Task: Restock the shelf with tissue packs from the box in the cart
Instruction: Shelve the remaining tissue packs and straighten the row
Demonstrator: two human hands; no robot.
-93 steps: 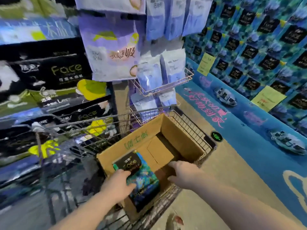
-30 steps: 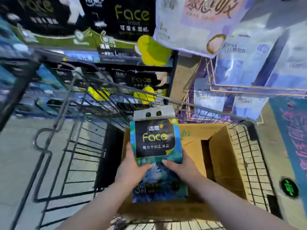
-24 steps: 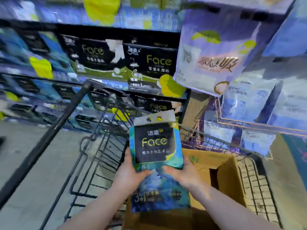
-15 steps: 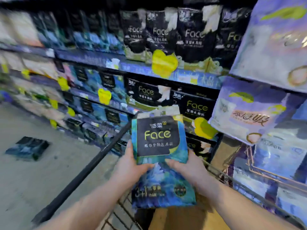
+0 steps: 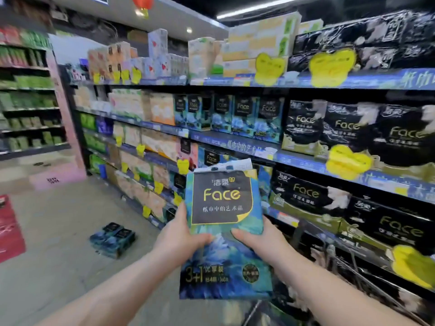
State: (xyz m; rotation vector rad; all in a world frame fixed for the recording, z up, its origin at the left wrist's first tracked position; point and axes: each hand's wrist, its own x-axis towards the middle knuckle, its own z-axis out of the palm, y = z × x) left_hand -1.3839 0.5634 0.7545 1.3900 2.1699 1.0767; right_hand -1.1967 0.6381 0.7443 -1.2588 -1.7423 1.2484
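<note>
Both hands clasped on one tissue pack (image 5: 223, 234), held upright in mid-air in front of the shelf (image 5: 235, 140). Left hand (image 5: 181, 236) wrapped around the pack's left edge, thumb laid across the front below the black "Face" label. Right hand (image 5: 259, 241) gripping the right edge the same way, thumb on the front. White perforated header at the top of the pack, "3+1" print at the bottom.

Compared with half a second ago: same two-handed grip, same upright pose, but view swung up and left, away from the cart. Box gone from sight entirely; only a bit of cart (image 5: 348, 267) wire and a post left at lower right, just beside the right forearm. Far more shelving in sight now, with a row of matching blue packs (image 5: 244, 118) standing on the tier above the held pack, black "Face" bundles (image 5: 341, 128) to their right, and yellow tags (image 5: 346, 161) clipped along the edges. Two blue packs on the floor (image 5: 113, 238), left of the hands, now closer to centre than before.
</note>
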